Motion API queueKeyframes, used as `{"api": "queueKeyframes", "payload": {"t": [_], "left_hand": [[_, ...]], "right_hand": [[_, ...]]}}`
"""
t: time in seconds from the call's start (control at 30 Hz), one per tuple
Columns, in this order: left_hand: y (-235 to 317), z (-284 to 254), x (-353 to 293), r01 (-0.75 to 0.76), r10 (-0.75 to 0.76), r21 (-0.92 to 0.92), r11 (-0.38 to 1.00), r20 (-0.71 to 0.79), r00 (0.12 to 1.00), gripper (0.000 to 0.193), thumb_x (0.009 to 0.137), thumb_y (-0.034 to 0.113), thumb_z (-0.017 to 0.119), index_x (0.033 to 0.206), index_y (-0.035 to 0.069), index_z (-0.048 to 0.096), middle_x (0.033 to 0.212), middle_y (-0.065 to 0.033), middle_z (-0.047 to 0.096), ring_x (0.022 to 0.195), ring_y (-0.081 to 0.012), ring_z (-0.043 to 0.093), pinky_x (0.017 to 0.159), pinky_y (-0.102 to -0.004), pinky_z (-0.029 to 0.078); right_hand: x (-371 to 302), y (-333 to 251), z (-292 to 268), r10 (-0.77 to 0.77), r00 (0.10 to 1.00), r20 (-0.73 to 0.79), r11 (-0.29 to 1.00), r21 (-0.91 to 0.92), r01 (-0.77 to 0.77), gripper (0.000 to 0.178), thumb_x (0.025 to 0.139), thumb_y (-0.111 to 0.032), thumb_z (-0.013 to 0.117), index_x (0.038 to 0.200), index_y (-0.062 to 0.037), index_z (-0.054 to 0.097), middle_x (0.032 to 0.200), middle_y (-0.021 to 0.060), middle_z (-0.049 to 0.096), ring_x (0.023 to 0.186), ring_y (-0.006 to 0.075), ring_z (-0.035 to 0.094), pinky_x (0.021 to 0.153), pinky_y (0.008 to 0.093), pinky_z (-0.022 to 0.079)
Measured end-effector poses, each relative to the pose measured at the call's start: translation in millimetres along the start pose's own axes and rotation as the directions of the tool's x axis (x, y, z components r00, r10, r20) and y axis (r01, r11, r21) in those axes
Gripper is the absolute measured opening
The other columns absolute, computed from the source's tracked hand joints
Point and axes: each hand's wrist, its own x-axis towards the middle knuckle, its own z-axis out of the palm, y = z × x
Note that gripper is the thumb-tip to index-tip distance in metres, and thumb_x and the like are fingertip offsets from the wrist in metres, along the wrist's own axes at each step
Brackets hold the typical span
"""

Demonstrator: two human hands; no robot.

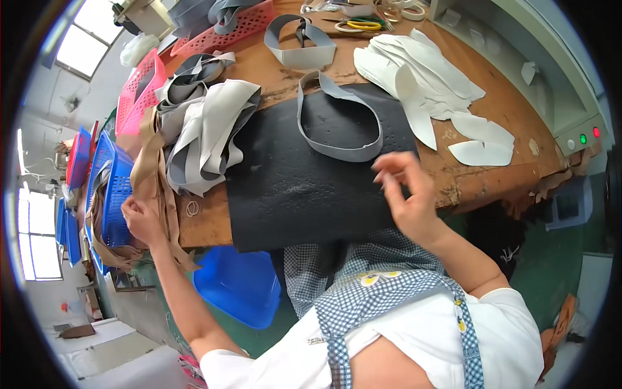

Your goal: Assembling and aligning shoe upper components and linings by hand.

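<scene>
My left hand is at the left edge of the table, fingers curled together against a long tan strip that drapes over the edge beside the blue basket. Its fingertips are small and partly hidden. My right hand hovers over the right side of the black work mat, fingers loosely bent and apart, with nothing visible in them. Just beyond it, a grey band closed into a loop stands on edge on the mat. A pile of grey-and-white strips lies between the mat and the tan strip.
White cut pieces are heaped at the far right. Another looped band stands at the back, near yellow-handled scissors. Pink baskets line the far left. A blue bin sits below the table's front edge.
</scene>
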Motion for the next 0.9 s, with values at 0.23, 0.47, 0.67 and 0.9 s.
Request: {"api": "queueKeyframes", "payload": {"t": [0.23,0.47,0.67,0.9], "left_hand": [[195,-115,48,-0.369,0.302,-0.206,0.906,-0.296,0.906,0.013,0.093,0.01,0.067,0.104,0.005,0.061,0.111,-0.0107,0.066,0.095,-0.0261,0.065,0.075,-0.0334,0.054],[252,-167,-34,-0.691,0.67,-0.505,0.518,-0.263,0.694,0.026,0.082,0.0,0.071,0.107,0.005,0.064,0.119,-0.0145,0.06,0.094,-0.0262,0.06,0.072,-0.0336,0.054],[286,-151,-86,-0.326,0.717,-0.927,0.183,-0.101,0.689,0.049,0.074,0.019,0.084,0.114,0.003,0.063,0.121,-0.0153,0.06,0.103,-0.0305,0.061,0.081,-0.0386,0.053],[336,-132,-78,0.773,0.629,-0.629,0.087,0.636,0.447,0.039,0.091,0.014,0.07,0.124,-0.002,0.056,0.117,-0.0103,0.063,0.104,-0.0154,0.062,0.088,-0.0305,0.05]], "right_hand": [[-4,-33,32,-0.093,0.7,0.709,0.856,0.416,-0.308,0.032,0.094,-0.01,0.066,0.125,-0.0006,0.064,0.107,0.0113,0.071,0.096,0.0182,0.068,0.083,0.0312,0.055],[8,-57,38,-0.236,0.791,0.565,0.774,0.601,-0.199,0.057,0.096,-0.041,0.066,0.13,0.0025,0.054,0.129,0.0137,0.057,0.111,0.0192,0.058,0.089,0.0337,0.049],[-5,-51,-13,0.236,0.947,0.217,0.813,0.49,-0.315,0.027,0.105,-0.014,0.051,0.124,0.0031,0.061,0.112,0.0038,0.068,0.102,0.0073,0.06,0.089,0.0254,0.051],[-1,-34,-43,0.328,0.934,0.144,0.769,0.533,-0.353,0.025,0.103,-0.013,0.056,0.121,0.0025,0.062,0.108,0.0035,0.068,0.098,0.0067,0.061,0.088,0.0251,0.051]]}}
